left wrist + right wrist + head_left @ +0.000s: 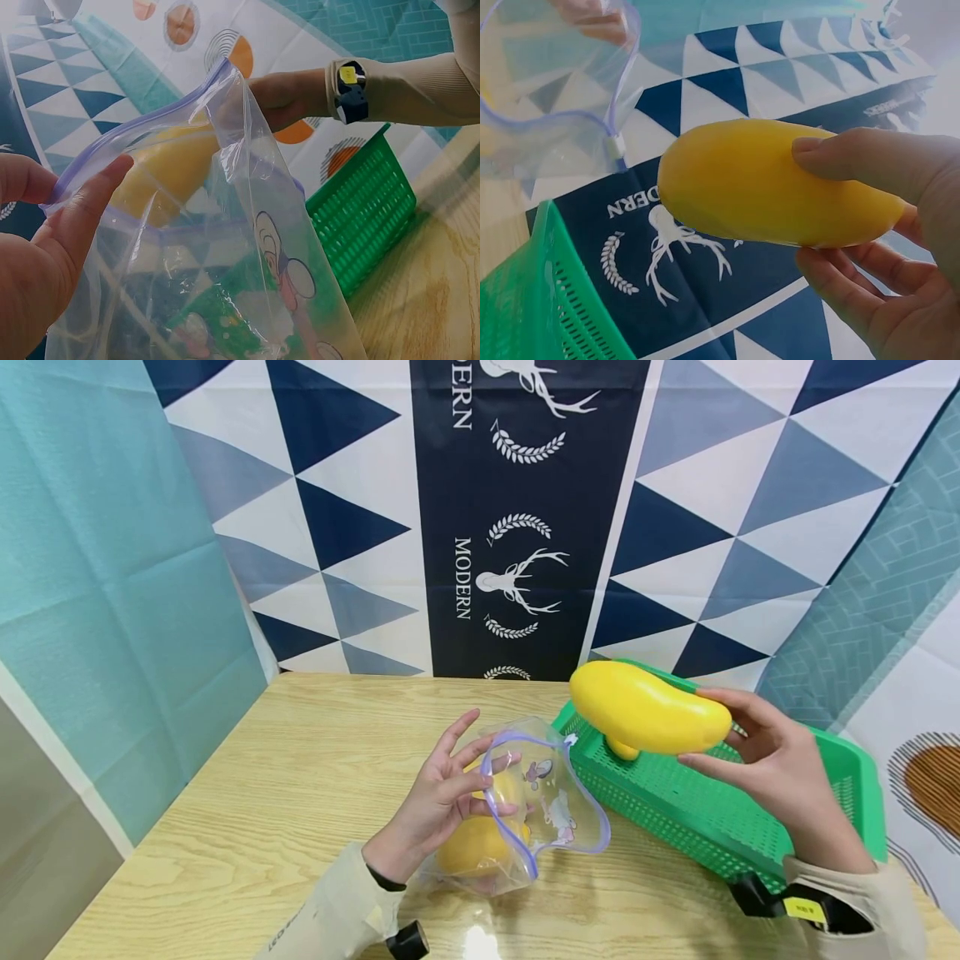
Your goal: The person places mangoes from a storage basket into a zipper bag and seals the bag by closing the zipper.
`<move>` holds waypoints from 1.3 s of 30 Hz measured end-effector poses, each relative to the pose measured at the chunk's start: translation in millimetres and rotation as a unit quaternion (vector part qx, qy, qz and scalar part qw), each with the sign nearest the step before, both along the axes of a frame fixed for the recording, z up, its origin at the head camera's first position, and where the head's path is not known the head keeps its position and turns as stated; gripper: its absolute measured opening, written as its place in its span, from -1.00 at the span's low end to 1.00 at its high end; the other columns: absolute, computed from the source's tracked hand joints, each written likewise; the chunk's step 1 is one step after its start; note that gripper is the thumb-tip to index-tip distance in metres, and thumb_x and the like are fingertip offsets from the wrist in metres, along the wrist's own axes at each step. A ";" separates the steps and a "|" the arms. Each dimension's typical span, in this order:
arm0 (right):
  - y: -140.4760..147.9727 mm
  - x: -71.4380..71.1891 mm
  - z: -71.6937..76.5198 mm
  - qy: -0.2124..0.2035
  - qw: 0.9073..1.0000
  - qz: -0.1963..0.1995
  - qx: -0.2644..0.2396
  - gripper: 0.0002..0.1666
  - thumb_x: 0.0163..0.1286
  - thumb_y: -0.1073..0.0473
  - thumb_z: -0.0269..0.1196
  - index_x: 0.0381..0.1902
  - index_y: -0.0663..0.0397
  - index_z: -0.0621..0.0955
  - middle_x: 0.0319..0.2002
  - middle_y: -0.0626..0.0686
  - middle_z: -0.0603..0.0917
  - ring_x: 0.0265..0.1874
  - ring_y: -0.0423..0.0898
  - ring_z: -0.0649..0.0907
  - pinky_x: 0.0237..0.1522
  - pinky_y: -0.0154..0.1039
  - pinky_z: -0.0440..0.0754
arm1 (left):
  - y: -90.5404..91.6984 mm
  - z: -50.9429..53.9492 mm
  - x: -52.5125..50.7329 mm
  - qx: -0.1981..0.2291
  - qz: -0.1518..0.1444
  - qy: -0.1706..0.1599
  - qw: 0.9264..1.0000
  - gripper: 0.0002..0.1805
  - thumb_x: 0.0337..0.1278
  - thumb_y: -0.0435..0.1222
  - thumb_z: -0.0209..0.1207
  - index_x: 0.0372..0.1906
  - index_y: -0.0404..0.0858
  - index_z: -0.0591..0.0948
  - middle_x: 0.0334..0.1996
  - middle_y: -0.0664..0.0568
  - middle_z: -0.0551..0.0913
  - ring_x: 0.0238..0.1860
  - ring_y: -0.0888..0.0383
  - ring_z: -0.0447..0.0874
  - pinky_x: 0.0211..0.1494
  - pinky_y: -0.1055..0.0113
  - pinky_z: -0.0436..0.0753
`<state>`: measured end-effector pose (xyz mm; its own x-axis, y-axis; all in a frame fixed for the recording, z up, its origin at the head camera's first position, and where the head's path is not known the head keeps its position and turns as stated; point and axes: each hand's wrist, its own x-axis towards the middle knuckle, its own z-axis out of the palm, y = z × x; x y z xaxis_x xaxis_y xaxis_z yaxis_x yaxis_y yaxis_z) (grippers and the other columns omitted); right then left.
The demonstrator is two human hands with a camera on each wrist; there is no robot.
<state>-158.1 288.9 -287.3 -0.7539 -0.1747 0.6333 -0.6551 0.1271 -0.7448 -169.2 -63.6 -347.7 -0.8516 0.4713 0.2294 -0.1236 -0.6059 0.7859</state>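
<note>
Right hand (780, 764) grips yellow fruit (647, 706), left hand (444, 787) pinches bag (558, 814). Likely bagging; next wants bag held wide.

Bag (558, 806) left of basket (660, 820), basket on table (225, 802); cloth (513, 489) behind table.

My head view is bright and even, though a white glare burns on the table (225, 793) at the bottom edge. My wrist views are dimmer and hazy, the right one washed out toward its upper right corner; the clear bag (199, 262) catches pale streaks of light.
</note>
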 end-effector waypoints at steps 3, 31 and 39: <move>-0.6 3.5 0.8 0.006 0.999 0.036 -0.014 -0.11 -0.15 0.87 0.27 0.24 0.48 0.46 0.17 0.14 0.55 0.01 -0.10 0.62 0.04 -0.41 0.63 | 0.3 -0.1 -0.2 0.000 0.000 0.001 1.000 -0.05 0.17 -0.68 -0.09 0.59 -0.08 -0.12 0.44 -0.22 0.17 0.22 0.06 0.56 -0.16 0.08 0.76; 1.9 11.2 -6.3 0.028 0.979 0.199 0.029 -0.07 -0.28 0.93 0.23 0.21 0.70 0.36 0.19 0.27 0.50 -0.01 -0.02 0.66 -0.02 -0.33 0.68 | 0.7 -1.8 -0.3 0.002 -0.001 0.002 1.000 -0.06 0.17 -0.68 -0.08 0.58 -0.07 -0.10 0.42 -0.22 0.18 0.20 0.07 0.58 -0.18 0.11 0.77; 0.8 6.3 -10.3 0.035 0.969 0.238 0.062 -0.06 -0.32 0.92 0.25 0.19 0.66 0.39 0.19 0.25 0.50 0.07 -0.02 0.60 0.00 -0.31 0.68 | 0.2 -2.0 -0.1 0.003 0.000 0.002 1.000 -0.07 0.17 -0.67 -0.08 0.58 -0.08 -0.09 0.39 -0.19 0.22 0.19 0.08 0.58 -0.17 0.10 0.77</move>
<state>-151.9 289.7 -297.6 -0.5262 -0.5696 0.6314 -0.7091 -0.1158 -0.6955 -169.3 -63.5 -349.8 -0.8502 0.4704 0.2363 -0.1202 -0.6104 0.7829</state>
